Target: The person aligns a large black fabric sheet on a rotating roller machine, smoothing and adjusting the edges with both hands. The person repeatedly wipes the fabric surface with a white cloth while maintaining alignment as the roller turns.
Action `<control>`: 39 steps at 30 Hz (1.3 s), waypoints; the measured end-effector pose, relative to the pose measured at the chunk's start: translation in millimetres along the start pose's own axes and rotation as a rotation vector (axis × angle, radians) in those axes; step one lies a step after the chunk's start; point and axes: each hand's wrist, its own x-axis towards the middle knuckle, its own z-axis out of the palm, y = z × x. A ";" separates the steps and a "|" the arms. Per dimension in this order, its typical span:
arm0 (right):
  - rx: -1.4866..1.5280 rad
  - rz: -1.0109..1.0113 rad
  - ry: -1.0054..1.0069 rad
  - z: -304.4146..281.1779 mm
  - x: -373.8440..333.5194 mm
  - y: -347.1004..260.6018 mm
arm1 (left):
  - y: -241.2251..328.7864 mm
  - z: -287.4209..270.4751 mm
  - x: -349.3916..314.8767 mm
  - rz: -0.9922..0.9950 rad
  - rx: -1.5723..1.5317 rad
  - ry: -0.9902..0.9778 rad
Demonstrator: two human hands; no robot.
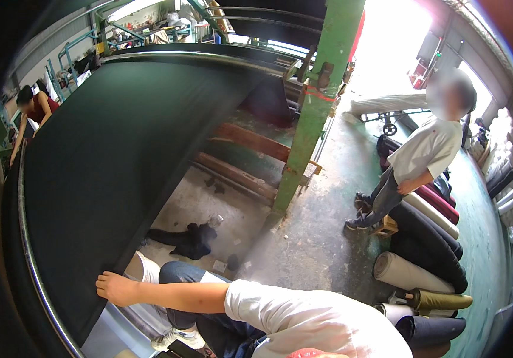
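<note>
A wide sheet of black fabric (125, 131) slopes down from a far metal roller towards a shiny metal bar (33, 262) at the left. My right hand (118, 289) is at the fabric's near edge, its fingers curled against the cloth; its thumb is hard to make out. My bare right forearm reaches leftwards from a white sleeve (256, 304). My left hand does not show. Under that arm are a jeans-clad leg (179, 271) and a pale shoe (179, 340).
A green machine post (310, 125) stands right of the fabric. A person in a white shirt (426, 149) stands beyond several fabric rolls (396, 271); another person (42, 107) leans at the far-left edge. Dark cloth (191, 238) lies on the floor.
</note>
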 end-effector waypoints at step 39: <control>-0.093 0.232 0.018 -33.1 9.7 10.5 | -3.5 -63.1 7.2 -0.238 -0.534 0.095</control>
